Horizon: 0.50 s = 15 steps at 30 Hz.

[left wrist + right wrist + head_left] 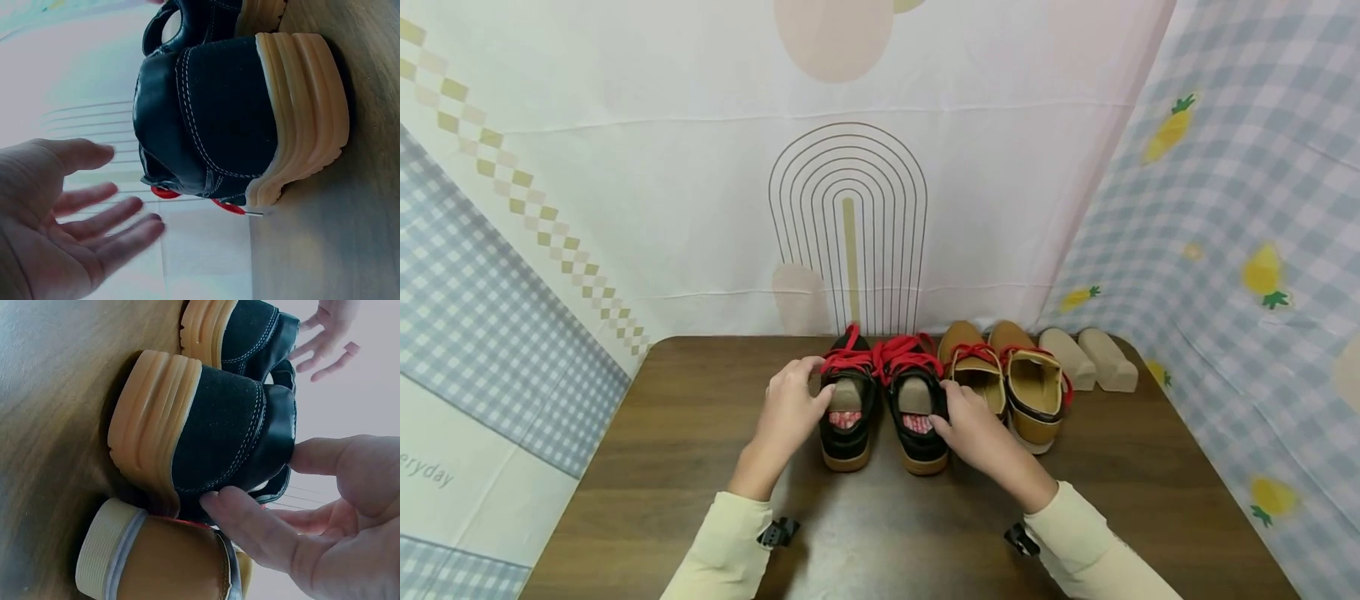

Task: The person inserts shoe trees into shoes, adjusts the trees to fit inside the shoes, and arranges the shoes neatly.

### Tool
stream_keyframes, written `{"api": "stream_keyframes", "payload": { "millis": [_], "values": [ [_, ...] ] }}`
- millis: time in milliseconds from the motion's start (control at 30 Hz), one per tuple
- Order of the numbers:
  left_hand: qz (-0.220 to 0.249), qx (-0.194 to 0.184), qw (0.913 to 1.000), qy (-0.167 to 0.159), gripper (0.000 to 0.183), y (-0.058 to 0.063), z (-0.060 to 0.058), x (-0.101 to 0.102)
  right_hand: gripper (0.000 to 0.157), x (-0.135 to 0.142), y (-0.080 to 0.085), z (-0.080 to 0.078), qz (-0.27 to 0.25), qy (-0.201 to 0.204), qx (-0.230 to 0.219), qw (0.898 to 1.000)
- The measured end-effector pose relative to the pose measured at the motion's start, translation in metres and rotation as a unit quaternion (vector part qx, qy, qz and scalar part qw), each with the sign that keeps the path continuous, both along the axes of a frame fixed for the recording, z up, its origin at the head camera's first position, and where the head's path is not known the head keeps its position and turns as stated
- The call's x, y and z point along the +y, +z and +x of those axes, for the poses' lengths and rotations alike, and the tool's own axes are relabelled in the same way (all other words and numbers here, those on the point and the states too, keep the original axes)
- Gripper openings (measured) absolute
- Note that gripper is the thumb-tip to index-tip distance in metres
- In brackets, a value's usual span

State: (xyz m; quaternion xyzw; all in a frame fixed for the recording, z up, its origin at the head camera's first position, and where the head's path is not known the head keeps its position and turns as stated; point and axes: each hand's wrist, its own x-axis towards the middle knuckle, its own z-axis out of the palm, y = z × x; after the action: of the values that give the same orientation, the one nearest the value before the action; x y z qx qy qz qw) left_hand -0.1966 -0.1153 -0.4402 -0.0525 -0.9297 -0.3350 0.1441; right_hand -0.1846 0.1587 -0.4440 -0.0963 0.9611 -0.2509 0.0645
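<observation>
Two black shoes with red laces and tan soles stand side by side, heels toward me. Inside each, a beige piece shows above a pink-patterned patch. My left hand is beside the left black shoe, its fingers spread loosely; in the left wrist view there is a gap between fingers and shoe. My right hand is at the right black shoe. Its thumb lies on the collar near the heel and its index finger against the outer side, pinching the collar.
Right of the black shoes stand a brown shoe and its mate, both red-laced. Farther right lie two beige rounded blocks. All are along the back edge of the wooden table, before a patterned cloth.
</observation>
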Motion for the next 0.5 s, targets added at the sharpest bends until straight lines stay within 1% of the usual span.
{"api": "stream_keyframes", "payload": {
  "millis": [100,167,233,300,367,467,500],
  "values": [
    [-0.003,-0.075,0.9972,0.003,0.049,-0.004,-0.003,-0.005,0.065,0.000,-0.001,-0.002,-0.008,0.006,-0.013,1.000],
    [0.004,-0.122,0.9925,-0.001,0.055,-0.008,-0.005,-0.009,0.067,0.000,-0.003,-0.002,-0.023,0.007,-0.013,1.000],
    [0.016,-0.157,0.9874,-0.007,0.059,-0.012,-0.007,-0.013,0.069,-0.001,-0.007,-0.003,-0.045,0.004,-0.013,0.999],
    [0.049,-0.193,0.9799,-0.016,0.060,-0.017,-0.008,-0.015,0.070,-0.003,-0.010,-0.002,-0.077,-0.002,-0.014,0.997],
    [0.088,-0.220,0.9713,-0.022,0.060,-0.021,-0.008,-0.017,0.072,-0.006,-0.013,-0.002,-0.107,-0.009,-0.020,0.994],
    [0.140,-0.259,0.9552,-0.032,0.057,-0.025,-0.008,-0.019,0.074,-0.010,-0.016,-0.002,-0.142,-0.019,-0.024,0.989],
    [0.150,-0.269,0.9510,-0.032,0.057,-0.025,-0.008,-0.019,0.076,-0.011,-0.018,-0.002,-0.151,-0.024,-0.026,0.988]
  ]
}}
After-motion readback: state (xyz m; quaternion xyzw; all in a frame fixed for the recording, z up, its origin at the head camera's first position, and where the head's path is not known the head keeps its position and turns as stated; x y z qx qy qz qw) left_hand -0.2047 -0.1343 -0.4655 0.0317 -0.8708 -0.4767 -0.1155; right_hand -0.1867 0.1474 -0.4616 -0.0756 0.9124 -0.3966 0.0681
